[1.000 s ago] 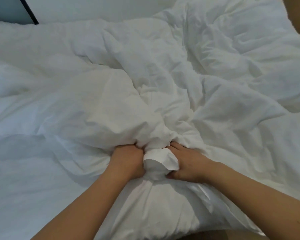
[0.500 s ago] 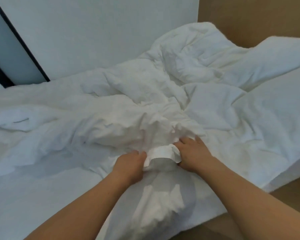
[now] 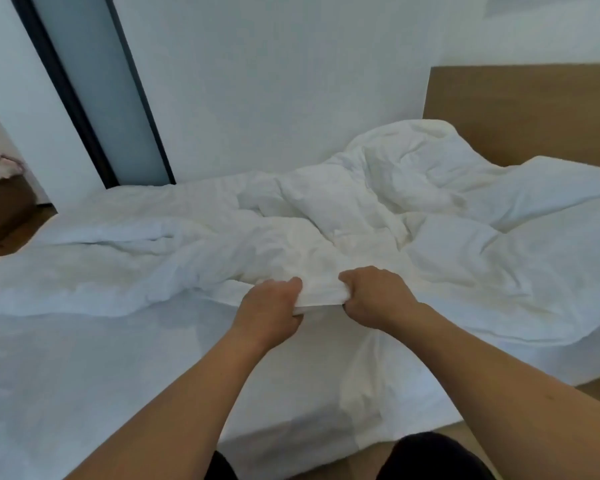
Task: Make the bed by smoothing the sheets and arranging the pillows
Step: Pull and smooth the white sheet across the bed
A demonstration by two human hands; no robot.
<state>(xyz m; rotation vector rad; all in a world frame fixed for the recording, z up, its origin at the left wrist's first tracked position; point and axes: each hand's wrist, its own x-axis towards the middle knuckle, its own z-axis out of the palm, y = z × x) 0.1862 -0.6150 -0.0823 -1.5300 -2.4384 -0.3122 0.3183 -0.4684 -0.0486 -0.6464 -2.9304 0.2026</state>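
Gripping the duvet (image 3: 326, 237) by one edge, I have my left hand (image 3: 269, 306) and right hand (image 3: 374, 296) close together, fingers curled and clamped on a short flat span of the hem stretched taut between them. I hold it so, I judge, because a firm grip on the edge lets me lift and spread the whole crumpled mass instead of chasing each wrinkle. My thumbs are under the cloth and hidden.

The duvet lies bunched across the middle of the bed, heaped toward the far right corner by the headboard (image 3: 520, 109). Below my hands the sheet (image 3: 101, 375) lies fairly flat, with one fold running down toward the near edge. A pillow (image 3: 548, 192) rests at the right, against the headboard, partly under the duvet's heap.

What stands in my way: the duvet's bulk, twisted on itself, so I cannot tell where its other corners are. The wall (image 3: 274, 81) runs tight along the far side, leaving no room to walk round. A dark door frame (image 3: 84, 98) stands at the far left, and some low brown furniture (image 3: 4, 209) beside the bed.
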